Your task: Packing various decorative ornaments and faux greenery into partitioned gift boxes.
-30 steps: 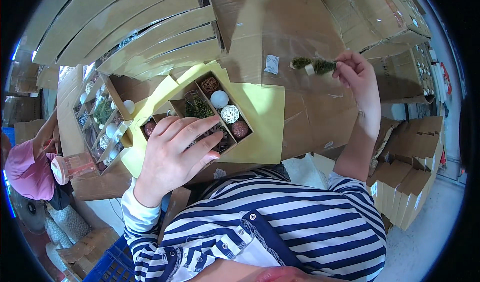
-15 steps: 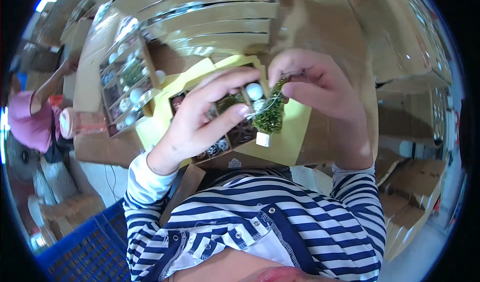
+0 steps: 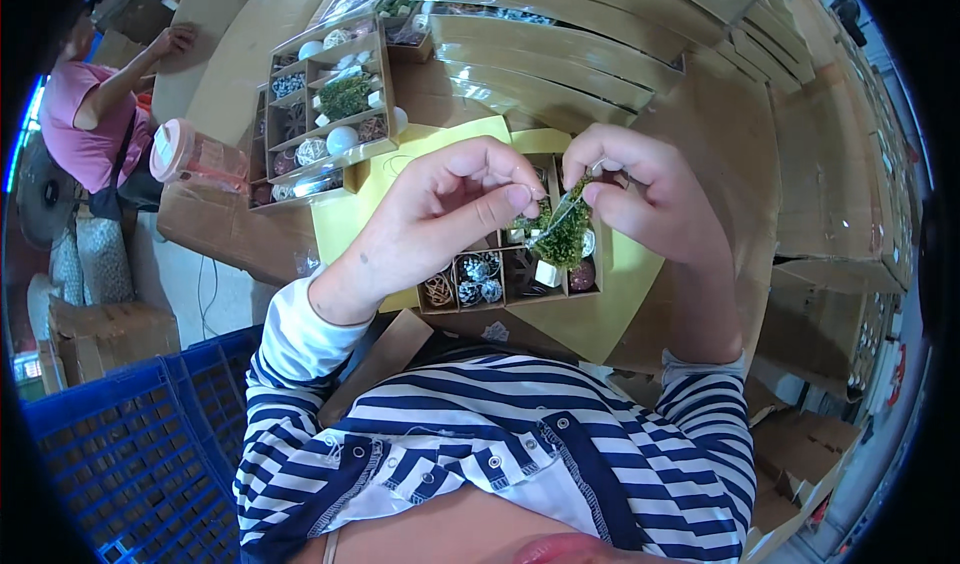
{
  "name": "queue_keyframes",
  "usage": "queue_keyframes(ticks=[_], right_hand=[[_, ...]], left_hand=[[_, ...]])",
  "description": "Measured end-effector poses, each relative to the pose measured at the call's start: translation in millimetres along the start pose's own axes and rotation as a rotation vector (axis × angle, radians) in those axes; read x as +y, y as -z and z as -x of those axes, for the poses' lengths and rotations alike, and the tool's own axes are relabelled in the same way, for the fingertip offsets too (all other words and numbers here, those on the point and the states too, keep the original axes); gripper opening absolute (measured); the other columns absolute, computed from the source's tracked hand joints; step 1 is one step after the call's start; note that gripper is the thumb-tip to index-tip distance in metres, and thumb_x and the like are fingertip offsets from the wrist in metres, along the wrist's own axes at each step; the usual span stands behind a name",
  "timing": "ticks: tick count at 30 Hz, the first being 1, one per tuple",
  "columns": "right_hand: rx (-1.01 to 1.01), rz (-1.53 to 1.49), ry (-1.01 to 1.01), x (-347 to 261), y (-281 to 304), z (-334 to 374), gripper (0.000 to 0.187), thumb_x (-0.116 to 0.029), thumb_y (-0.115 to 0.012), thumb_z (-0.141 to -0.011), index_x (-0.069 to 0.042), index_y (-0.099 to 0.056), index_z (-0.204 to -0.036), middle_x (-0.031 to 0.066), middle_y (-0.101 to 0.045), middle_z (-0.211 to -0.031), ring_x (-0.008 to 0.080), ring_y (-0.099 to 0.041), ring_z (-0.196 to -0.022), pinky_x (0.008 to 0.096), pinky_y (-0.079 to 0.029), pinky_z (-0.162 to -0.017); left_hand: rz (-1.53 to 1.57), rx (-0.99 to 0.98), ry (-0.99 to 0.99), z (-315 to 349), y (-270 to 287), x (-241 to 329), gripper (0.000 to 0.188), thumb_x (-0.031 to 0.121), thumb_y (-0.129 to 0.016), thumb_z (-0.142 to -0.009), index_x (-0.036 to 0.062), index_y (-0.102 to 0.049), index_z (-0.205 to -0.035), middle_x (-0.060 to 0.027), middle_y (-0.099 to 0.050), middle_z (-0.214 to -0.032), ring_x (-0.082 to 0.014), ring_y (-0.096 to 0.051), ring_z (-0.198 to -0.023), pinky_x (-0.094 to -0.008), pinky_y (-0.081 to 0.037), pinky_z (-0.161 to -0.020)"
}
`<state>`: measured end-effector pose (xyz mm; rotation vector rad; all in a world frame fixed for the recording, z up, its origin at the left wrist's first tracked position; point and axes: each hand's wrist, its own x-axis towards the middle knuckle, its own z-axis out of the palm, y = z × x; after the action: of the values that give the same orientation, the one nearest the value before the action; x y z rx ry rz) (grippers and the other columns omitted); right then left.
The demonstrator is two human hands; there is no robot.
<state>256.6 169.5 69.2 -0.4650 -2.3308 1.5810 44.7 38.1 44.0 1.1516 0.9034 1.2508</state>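
A small green bottle-brush tree with a white base hangs tilted, base downward, over a compartment box. Its tip is pinched between the thumb and fingers of my right hand. My left hand has thumb and forefinger closed together on a thin silvery string, which runs along the tree. Just beneath is the divided brown box, holding a twig ball, frosted pine cones and a dark red ball. My hands hide part of the box.
Yellow sheets lie under the box on a cardboard-covered table. Further left stand filled ornament boxes and a pink-lidded jar. Long cartons line the back. A blue crate is at lower left; a person in pink is beyond.
The view has shifted, bringing more of the left-hand boxes and the person into sight. My left thumb and forefinger have come together on the string. My right hand still pinches the tree tip.
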Motion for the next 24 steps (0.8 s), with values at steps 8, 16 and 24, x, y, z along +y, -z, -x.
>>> queue_keyframes(ticks=[8, 16, 24], right_hand=[[0.138, -0.311, 0.01, 8.3, -13.9, -13.3, 0.01, 0.001, -0.054, -0.091, -0.002, -0.063, -0.094, -0.0035, -0.058, -0.084, 0.0009, -0.051, -0.073, 0.0189, -0.041, -0.063], [0.201, -0.451, 0.128, 31.9, -41.6, -13.8, 0.084, -0.026, -0.082, -0.086, -0.008, -0.029, -0.148, 0.0081, -0.061, -0.108, 0.0124, -0.057, -0.095, 0.0268, -0.046, -0.08], [0.306, -0.293, 0.047, 28.1, -63.7, -8.7, 0.05, -0.006, -0.07, -0.093, -0.006, -0.045, -0.137, 0.0029, -0.064, -0.093, 0.0058, -0.055, -0.082, 0.0225, -0.044, -0.073]], left_hand=[[-0.102, -0.069, -0.015, 6.0, 4.6, 1.1, 0.029, 0.009, -0.074, -0.092, -0.0003, -0.06, -0.117, -0.0018, -0.062, -0.104, -0.0063, -0.056, -0.091, -0.0232, -0.047, -0.079], [-0.077, 0.201, -0.139, -1.0, 6.4, -10.5, 0.012, 0.01, -0.064, -0.1, 0.0001, -0.063, -0.106, -0.0013, -0.065, -0.091, -0.0061, -0.063, -0.08, -0.0214, -0.054, -0.07], [0.098, 0.292, -0.076, -1.9, 16.8, -2.0, 0.008, 0.012, -0.058, -0.103, 0.0037, -0.059, -0.104, 0.0012, -0.058, -0.083, -0.0042, -0.057, -0.069, -0.0225, -0.055, -0.063]])
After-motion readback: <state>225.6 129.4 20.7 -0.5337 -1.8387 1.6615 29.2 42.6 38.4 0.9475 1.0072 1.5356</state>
